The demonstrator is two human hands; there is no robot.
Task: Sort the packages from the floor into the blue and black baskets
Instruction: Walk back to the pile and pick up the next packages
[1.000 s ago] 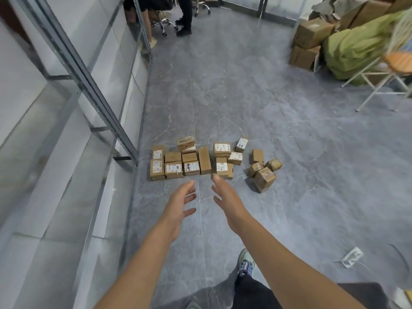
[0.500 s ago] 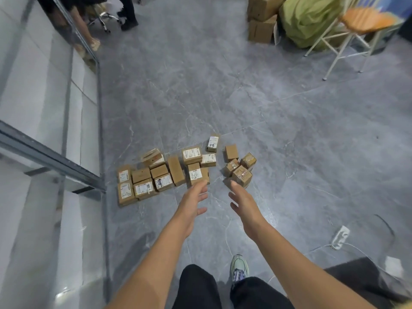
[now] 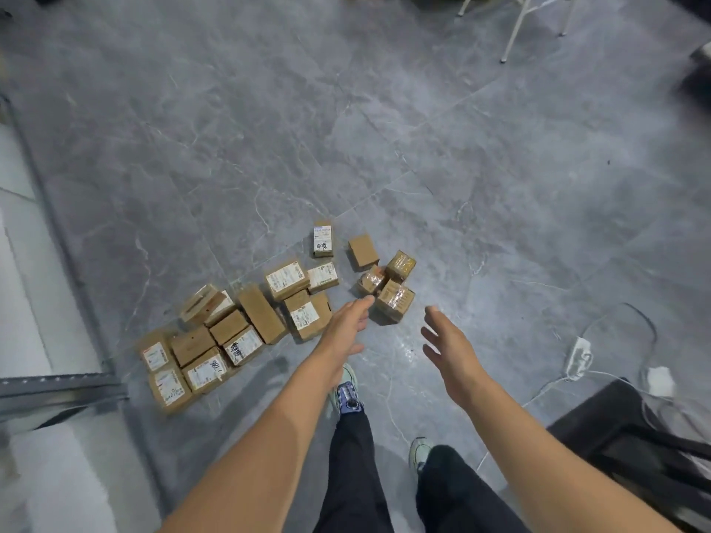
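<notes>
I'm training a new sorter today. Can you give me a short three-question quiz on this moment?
1. True or false: the left hand holds a box.
2. Which lies on the floor right of the right hand? A) power strip B) bucket C) broom
3. Fill in: the taped box nearest both hands sits at the ___ end of the pile.
Key: 1 false; 2 A; 3 right.

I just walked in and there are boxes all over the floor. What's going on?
A person is standing over a bunch of small cardboard boxes on the grey floor and reaching down with both arms. The left hand and right hand are open and hold nothing. The left fingertips are close to a taped box at the right of the bunch. No box has been picked up yet.
</notes>
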